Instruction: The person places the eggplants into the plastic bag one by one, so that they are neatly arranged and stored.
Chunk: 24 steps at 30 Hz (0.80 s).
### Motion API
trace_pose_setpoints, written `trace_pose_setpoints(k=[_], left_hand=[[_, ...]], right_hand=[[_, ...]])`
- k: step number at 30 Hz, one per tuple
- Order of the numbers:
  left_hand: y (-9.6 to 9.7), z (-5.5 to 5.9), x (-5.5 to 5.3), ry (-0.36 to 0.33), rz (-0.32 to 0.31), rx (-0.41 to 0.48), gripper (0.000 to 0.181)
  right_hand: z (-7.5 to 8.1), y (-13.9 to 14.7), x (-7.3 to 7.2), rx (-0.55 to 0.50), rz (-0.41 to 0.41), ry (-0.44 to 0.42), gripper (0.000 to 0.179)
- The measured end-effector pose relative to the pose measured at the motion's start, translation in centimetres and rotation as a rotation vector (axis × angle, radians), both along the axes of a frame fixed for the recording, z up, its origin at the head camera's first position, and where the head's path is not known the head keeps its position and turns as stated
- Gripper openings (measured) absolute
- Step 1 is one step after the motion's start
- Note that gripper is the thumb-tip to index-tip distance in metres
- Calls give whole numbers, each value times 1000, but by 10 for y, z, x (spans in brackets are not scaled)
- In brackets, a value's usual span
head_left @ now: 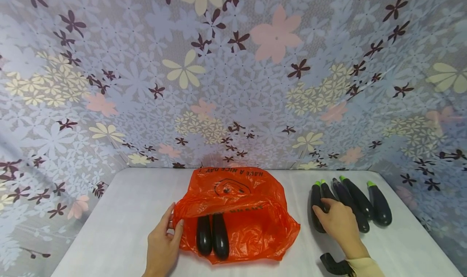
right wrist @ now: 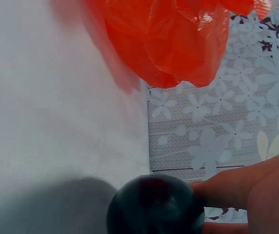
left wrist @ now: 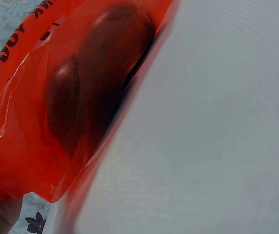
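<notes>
A red plastic bag (head_left: 251, 228) lies with its mouth facing me, and two dark eggplants (head_left: 220, 238) rest side by side inside. At its left edge my left hand (head_left: 164, 236) grips the plastic, thumb in front and fingers behind. The left wrist view shows the eggplants (left wrist: 105, 63) dimly through the red film. On the right, my right hand (head_left: 339, 220) reaches over a group of eggplants and grips one at the group's left side (head_left: 315, 218). Its rounded end (right wrist: 154, 204) shows in the right wrist view with fingers against it; part of the grip is hidden.
Several more eggplants (head_left: 379, 206) with green stem ends lie right of my right hand on the white table (head_left: 120, 220). Flowered sheeting (head_left: 240, 86) rises behind the table and along both sides. A black strap end (head_left: 333, 265) hangs at my right wrist.
</notes>
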<state>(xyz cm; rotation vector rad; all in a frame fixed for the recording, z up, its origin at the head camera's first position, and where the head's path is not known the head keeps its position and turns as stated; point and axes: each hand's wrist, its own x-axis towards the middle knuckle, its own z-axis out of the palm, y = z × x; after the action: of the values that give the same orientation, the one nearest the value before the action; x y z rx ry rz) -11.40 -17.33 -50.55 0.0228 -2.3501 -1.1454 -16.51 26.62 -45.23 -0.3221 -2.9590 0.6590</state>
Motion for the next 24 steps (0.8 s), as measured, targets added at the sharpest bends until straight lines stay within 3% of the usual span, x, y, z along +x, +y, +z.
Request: trace_pose_setpoints(k=[12,24], left_hand=[[0,5,1,-63,8,1,54],[1,4,1,-62,10,8,55]], right_hand=[[4,0,6,-59,23,72,51],[18,-8,14,-92,24,80,54]])
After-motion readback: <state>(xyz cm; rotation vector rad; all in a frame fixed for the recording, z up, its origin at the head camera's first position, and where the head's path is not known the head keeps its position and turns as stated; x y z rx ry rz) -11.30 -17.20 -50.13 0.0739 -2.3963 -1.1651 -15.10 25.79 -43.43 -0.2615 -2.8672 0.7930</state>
